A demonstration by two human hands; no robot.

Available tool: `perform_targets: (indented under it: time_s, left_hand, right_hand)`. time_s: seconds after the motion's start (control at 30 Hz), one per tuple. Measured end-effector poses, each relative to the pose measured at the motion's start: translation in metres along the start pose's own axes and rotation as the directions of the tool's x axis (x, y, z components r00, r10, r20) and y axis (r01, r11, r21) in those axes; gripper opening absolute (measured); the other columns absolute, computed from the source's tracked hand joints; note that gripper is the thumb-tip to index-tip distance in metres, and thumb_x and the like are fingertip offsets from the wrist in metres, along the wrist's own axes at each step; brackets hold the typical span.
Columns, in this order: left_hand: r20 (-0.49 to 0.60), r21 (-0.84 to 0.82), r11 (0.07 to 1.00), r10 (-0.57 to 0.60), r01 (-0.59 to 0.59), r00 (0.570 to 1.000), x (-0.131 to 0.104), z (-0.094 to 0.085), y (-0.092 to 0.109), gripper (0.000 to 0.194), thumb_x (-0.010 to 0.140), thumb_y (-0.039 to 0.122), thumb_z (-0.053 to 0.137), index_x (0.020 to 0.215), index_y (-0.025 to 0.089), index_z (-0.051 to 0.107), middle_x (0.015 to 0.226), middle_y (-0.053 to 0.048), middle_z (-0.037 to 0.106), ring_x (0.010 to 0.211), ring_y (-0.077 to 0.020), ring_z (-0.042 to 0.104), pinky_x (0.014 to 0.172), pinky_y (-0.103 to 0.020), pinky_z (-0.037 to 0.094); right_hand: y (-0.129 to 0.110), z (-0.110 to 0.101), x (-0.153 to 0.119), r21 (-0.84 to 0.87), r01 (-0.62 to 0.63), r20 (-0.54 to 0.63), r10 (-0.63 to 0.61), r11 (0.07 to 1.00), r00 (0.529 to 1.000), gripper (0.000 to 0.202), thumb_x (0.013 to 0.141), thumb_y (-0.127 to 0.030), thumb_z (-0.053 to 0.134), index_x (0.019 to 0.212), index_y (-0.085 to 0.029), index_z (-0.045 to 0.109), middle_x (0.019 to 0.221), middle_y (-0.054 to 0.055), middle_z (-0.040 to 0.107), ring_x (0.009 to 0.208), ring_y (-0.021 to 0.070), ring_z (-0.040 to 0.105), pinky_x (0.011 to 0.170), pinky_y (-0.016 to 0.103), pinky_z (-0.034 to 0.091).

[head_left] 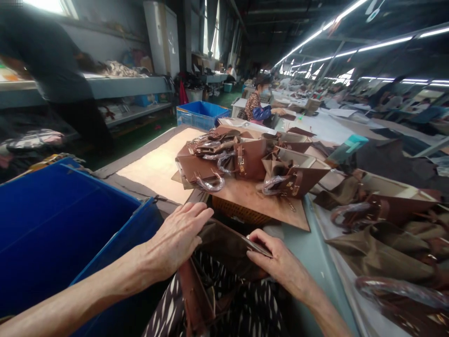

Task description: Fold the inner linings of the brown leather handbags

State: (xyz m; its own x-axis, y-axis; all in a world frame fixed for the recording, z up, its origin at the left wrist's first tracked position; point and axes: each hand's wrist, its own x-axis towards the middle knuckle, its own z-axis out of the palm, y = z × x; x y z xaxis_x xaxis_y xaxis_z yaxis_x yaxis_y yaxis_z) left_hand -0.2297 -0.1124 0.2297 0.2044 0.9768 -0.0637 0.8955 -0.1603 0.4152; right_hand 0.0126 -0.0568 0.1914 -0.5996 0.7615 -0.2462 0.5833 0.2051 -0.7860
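A brown handbag [198,297] with a dark olive lining [226,245] rests on my lap, over black-and-white patterned cloth. My left hand [184,229] is closed over the left end of its upper edge, with the fingertips partly hidden. At the right end, my right hand [273,252] pinches the edge between thumb and fingers. Just ahead, several brown handbags [250,159] with plastic-wrapped handles lie on a brown board [242,194]. A yellow-brown basket [240,210] shows beneath the board.
To my left stands a large blue bin [66,234], its wall close to my left forearm. More handbags [386,201] cover the right-hand table [326,262]. Farther off are another blue bin [203,114], a seated co-worker [257,103] and a standing person [49,61].
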Motion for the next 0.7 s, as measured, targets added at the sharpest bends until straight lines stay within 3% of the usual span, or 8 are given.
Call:
perform_targets:
  time_s: [0.13,0.33,0.7]
  left_hand:
    - [-0.083,-0.060,0.993,0.099,-0.104,0.992,0.012,0.013,0.018,0.023,0.072,0.007,0.043,0.087,0.020,0.053,0.095,-0.002,0.053,0.092,-0.0184,0.047,0.084,-0.031,0.039]
    - [-0.234,-0.131,0.987,0.063,-0.096,0.970,0.022,0.045,0.010,0.018,0.074,0.006,0.046,0.086,0.019,0.048,0.102,-0.003,0.047,0.093,-0.0166,0.046,0.082,-0.029,0.042]
    - [-0.303,-0.081,0.993,0.054,-0.082,0.951,0.041,0.058,0.009,0.012,0.078,0.009,0.047,0.082,0.015,0.056,0.110,-0.007,0.050,0.097,-0.0190,0.050,0.086,-0.033,0.045]
  right_hand:
    - [0.008,-0.001,0.005,-0.002,-0.027,-0.005,0.027,1.000,1.000,0.009,0.075,-0.024,0.056,0.082,-0.020,0.055,0.069,-0.005,0.057,0.065,0.0124,0.051,0.055,0.021,0.036]
    - [0.015,-0.013,0.007,-0.006,-0.026,-0.029,0.026,1.000,0.999,0.011,0.075,-0.029,0.058,0.081,-0.020,0.055,0.070,-0.004,0.056,0.067,0.0131,0.051,0.059,0.022,0.037]
    - [0.025,-0.020,0.015,0.112,-0.078,-0.022,0.081,0.991,0.996,0.016,0.075,-0.033,0.058,0.080,-0.019,0.054,0.069,-0.004,0.054,0.064,0.0128,0.050,0.055,0.022,0.036]
